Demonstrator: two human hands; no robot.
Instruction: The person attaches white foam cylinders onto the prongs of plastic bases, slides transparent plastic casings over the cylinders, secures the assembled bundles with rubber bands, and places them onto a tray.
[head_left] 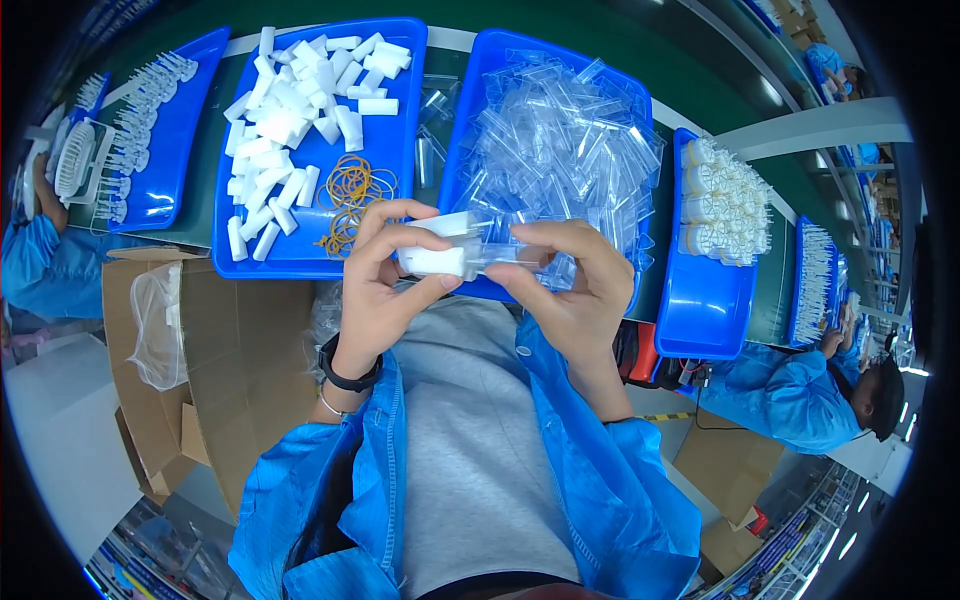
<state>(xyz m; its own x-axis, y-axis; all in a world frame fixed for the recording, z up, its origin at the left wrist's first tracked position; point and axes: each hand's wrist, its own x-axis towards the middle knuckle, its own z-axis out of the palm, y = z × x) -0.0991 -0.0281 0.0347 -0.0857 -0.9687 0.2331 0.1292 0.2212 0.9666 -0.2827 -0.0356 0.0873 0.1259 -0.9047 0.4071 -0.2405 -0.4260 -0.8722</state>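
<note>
In front of my chest, my left hand (375, 285) grips a pair of white cylindrical pieces (437, 262) between thumb and fingers. My right hand (585, 285) pinches a clear plastic sleeve (500, 254), whose left end meets the right end of the white pieces. Whether the sleeve goes over them or only touches is blurred. Behind my left hand, a blue tray (232, 262) carries many loose white cylinders (290, 110) and a heap of tan rubber bands (355, 190). Clear plastic sleeves (560, 140) fill the blue tray (480, 45) behind my right hand.
Rows of white-and-clear parts (720, 200) stand in a blue tray (700, 310) at right. Another blue tray (165, 205) with white pronged parts lies left. An open cardboard box (240, 370) is below the bench at left. A co-worker's blue sleeve (790, 400) shows at right.
</note>
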